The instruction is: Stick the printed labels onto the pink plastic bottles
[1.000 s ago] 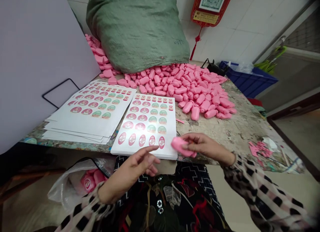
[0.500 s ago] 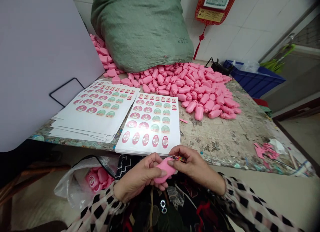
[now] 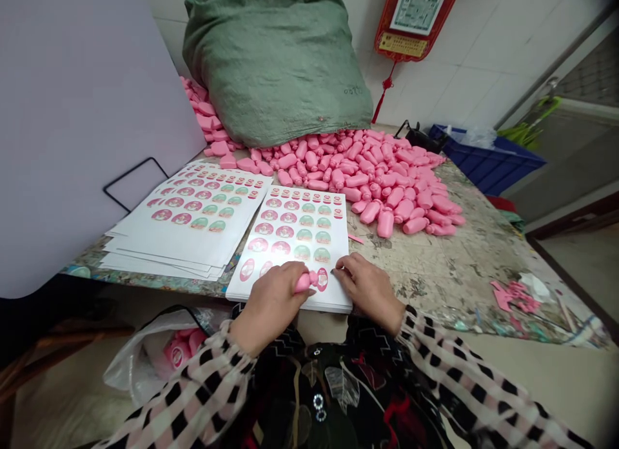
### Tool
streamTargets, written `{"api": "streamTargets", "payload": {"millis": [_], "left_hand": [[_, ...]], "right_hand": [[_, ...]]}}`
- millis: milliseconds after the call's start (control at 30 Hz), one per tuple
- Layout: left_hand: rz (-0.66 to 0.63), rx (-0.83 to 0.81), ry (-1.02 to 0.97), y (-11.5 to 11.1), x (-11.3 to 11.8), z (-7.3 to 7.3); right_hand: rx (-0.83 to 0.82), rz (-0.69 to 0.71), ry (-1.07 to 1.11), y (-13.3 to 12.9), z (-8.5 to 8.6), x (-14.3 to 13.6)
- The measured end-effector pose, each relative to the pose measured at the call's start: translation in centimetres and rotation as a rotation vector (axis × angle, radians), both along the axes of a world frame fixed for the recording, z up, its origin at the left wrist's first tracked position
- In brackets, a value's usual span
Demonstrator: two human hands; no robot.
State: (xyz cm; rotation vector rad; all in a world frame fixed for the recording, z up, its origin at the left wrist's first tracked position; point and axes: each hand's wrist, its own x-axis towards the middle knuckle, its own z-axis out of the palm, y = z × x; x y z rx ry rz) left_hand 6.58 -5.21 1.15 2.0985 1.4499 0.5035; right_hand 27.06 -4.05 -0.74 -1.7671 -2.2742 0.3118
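My left hand (image 3: 273,300) is closed around a small pink plastic bottle (image 3: 304,282), its narrow end pointing right over the lower part of a sticker sheet (image 3: 294,294). My right hand (image 3: 366,286) is at the sheet's lower right edge, fingers pinched beside an oval pink sticker (image 3: 322,279). A small dark tip shows at these fingertips; the rest of what they hold is hidden. The sheet tops a stack and carries rows of pink and green stickers. Part of the bottom row lies under my left hand.
A large heap of pink bottles (image 3: 387,178) spreads below a green sack (image 3: 280,68). More sticker sheets (image 3: 178,236) lie at left. Pink scraps (image 3: 517,294) lie at right, a blue crate (image 3: 488,159) behind. A clear bag (image 3: 140,352) with pink pieces is below the table (image 3: 435,268).
Both hands have moved forward from my lap onto the sticker sheet and have parted. The bottle has left my right fingers and stays in my left hand. The view has shifted slightly.
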Motion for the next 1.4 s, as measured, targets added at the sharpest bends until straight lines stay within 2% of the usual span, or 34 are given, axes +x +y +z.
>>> {"api": "streamTargets", "payload": {"millis": [100,233,467,667,867,1100,1400], "left_hand": [[-0.066,0.071,0.136,1.0,0.2,-1.0],[-0.077,0.052,0.241,1.5,0.2,-1.9],[-0.085,0.008,0.274,1.7,0.1,-1.6],[-0.094,0.007,0.250,1.8,0.1,-1.7],[-0.108,-0.005,0.229,1.8,0.0,-1.8],[-0.126,0.023,0.221,1.8,-0.1,-2.0],[-0.139,0.051,0.236,1.8,-0.2,-2.3]], "right_hand": [[0.036,0.015,-0.091,0.2,0.1,-0.6],[0.022,0.054,-0.131,0.6,0.3,-0.6],[-0.014,0.163,-0.135,1.5,0.6,0.0],[-0.065,0.201,-0.042,1.7,0.3,0.6],[-0.088,0.142,0.096,0.9,-0.5,0.6],[-0.055,-0.065,0.208,-1.2,-1.3,-0.5],[-0.099,-0.070,0.211,-3.1,-0.8,-1.6]]}}
